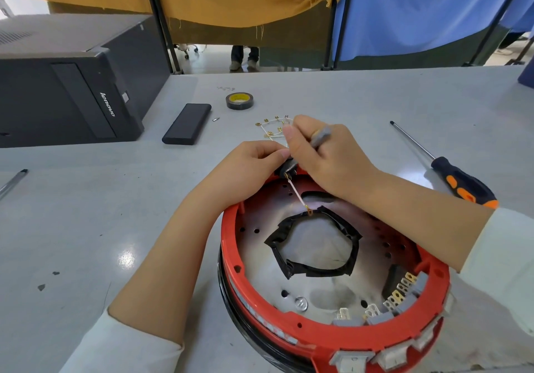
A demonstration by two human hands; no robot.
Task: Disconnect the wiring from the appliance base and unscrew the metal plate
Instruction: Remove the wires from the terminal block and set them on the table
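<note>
A round red appliance base (318, 341) lies upturned on the table, with a silvery metal plate (318, 288) inside it. A ring of black tape (315, 270) lines the plate's central opening. A thin copper wire (297, 193) runs from a black connector (286, 170) at the far rim down to a gold terminal (309, 212). My left hand (248, 170) pinches the black connector at the rim. My right hand (320, 158) grips a slim grey tool (320, 137) whose tip meets the same connector.
A pile of loose white wires with gold terminals (271, 128) lies just beyond my hands. An orange-and-black screwdriver (450, 174) lies to the right. Farther back sit a tape roll (239, 100), a black slab (187, 124), a small screw bit (215, 119) and a computer case (66, 83).
</note>
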